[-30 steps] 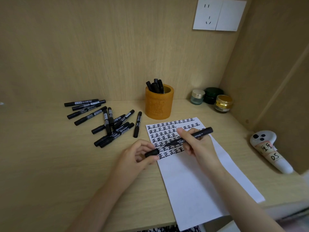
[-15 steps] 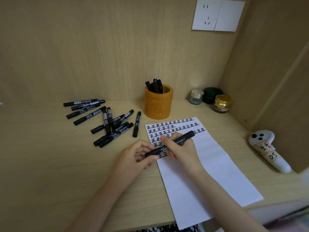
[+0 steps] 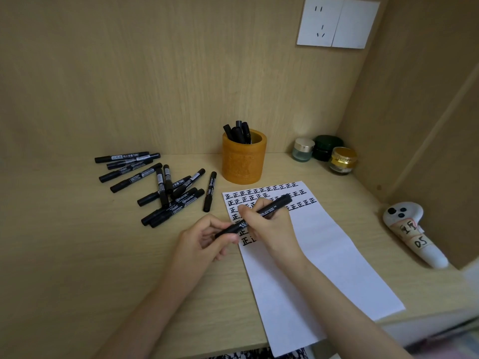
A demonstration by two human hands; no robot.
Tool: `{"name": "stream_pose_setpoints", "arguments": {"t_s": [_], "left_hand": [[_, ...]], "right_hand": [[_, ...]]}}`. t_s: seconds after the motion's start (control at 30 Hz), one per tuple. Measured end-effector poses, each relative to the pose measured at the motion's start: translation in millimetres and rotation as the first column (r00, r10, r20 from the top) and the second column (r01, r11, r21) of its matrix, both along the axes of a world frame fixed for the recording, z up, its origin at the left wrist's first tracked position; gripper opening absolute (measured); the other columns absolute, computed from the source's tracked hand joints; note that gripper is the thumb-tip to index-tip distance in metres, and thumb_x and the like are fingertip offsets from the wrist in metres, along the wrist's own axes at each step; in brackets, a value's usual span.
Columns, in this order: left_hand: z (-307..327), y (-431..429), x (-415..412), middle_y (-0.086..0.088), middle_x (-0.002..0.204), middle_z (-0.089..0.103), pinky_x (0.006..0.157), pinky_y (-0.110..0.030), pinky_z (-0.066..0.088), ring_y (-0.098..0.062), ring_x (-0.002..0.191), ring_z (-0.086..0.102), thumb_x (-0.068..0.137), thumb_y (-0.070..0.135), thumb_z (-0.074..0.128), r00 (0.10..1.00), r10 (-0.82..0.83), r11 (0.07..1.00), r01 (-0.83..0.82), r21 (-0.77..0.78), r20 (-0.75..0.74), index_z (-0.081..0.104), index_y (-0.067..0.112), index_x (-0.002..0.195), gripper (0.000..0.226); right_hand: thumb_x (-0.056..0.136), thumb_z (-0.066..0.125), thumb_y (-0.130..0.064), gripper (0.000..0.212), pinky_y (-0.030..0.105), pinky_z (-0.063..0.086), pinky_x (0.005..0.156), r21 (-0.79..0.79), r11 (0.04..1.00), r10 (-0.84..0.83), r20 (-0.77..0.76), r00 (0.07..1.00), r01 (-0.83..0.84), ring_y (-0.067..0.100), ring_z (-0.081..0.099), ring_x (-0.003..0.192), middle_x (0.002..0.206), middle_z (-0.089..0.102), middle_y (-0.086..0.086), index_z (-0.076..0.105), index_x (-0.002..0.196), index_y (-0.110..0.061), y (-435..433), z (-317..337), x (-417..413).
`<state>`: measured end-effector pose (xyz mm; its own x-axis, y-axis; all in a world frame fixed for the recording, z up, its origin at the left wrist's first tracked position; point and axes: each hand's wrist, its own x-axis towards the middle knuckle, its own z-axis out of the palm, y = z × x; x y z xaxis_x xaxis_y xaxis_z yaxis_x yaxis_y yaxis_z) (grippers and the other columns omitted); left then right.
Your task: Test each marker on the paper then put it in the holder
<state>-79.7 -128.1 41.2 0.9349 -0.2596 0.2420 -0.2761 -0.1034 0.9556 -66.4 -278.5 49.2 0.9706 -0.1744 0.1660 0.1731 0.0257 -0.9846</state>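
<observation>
Marker (image 3: 280,202) hangs slanted over the left edge of the paper (image 3: 324,255), right hand (image 3: 272,229) clenched round its barrel and left hand (image 3: 202,239) pinching the low end at 8 o'clock. Holder (image 3: 243,161) stands at 12 o'clock from it, loose markers (image 3: 166,187) lie heaped at 10 o'clock.

Paper (image 3: 324,255) lies on the desk (image 3: 77,255). From it: holder (image 3: 243,161), markers (image 3: 239,132) inside, at twelve o'clock; loose markers (image 3: 160,185) at ten; jars (image 3: 324,154) at one; controller (image 3: 412,231) at three.
</observation>
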Motion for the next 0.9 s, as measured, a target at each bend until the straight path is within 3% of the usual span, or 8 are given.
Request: {"name": "stream_pose_setpoints", "arguments": {"t_s": [0.47,0.6,0.7,0.8,0.9], "left_hand": [[0,0,0,-0.002,0.073,0.072,0.05,-0.014,0.043,-0.004,0.053,0.053,0.082,0.007,0.065,1.0,-0.021,1.0,0.021,-0.006,-0.012,0.061,0.009,0.088,0.007],[2,0,1,0.002,0.079,0.072,0.059,-0.016,0.049,-0.01,0.068,0.065,0.082,0.009,0.066,1.0,0.02,1.0,-0.02,-0.002,0.002,0.064,0.014,0.091,0.011],[2,2,1,0.01,0.086,0.072,0.066,-0.021,0.053,-0.008,0.079,0.068,0.081,0.012,0.068,0.999,0.039,0.999,-0.039,0.024,-0.004,0.065,0.021,0.092,0.015],[1,3,1,0.012,0.089,0.071,0.069,-0.023,0.054,-0.007,0.083,0.067,0.081,0.013,0.068,0.999,0.044,0.999,-0.043,0.031,-0.002,0.066,0.023,0.093,0.016],[3,1,1,0.011,0.088,0.072,0.069,-0.02,0.054,-0.007,0.08,0.067,0.08,0.011,0.068,0.999,0.042,0.999,-0.042,0.009,-0.008,0.068,0.023,0.092,0.017]], "right_hand": [[0.086,0.067,-0.003,0.038,0.018,0.032,0.042,0.044,0.999,0.004,-0.014,1.0,-0.004,0.008,0.036,0.036,0.038,0.04,-0.005,0.043,0.057,-0.009,4,1,-5],[0.084,0.07,-0.029,0.037,0.019,0.024,0.041,0.054,0.994,0.1,-0.069,0.993,-0.096,0.011,0.03,0.041,0.047,0.035,0.002,0.049,0.066,-0.005,-4,7,-10],[0.074,0.063,-0.055,0.053,0.015,0.03,0.044,0.047,0.997,0.071,-0.175,0.982,-0.064,0.009,0.04,0.048,0.056,0.046,0.0,0.067,0.085,-0.003,-17,14,-13],[0.076,0.068,-0.047,0.036,0.014,0.036,0.055,-0.102,0.994,-0.047,-0.137,0.989,0.033,0.005,0.048,0.06,0.063,0.056,-0.011,0.071,0.088,-0.014,-33,22,-12],[0.076,0.073,-0.039,0.014,0.016,0.036,0.067,-0.403,0.915,0.039,0.031,0.999,-0.023,0.006,0.048,0.074,0.078,0.066,-0.011,0.074,0.081,-0.026,-44,27,-11]]}}
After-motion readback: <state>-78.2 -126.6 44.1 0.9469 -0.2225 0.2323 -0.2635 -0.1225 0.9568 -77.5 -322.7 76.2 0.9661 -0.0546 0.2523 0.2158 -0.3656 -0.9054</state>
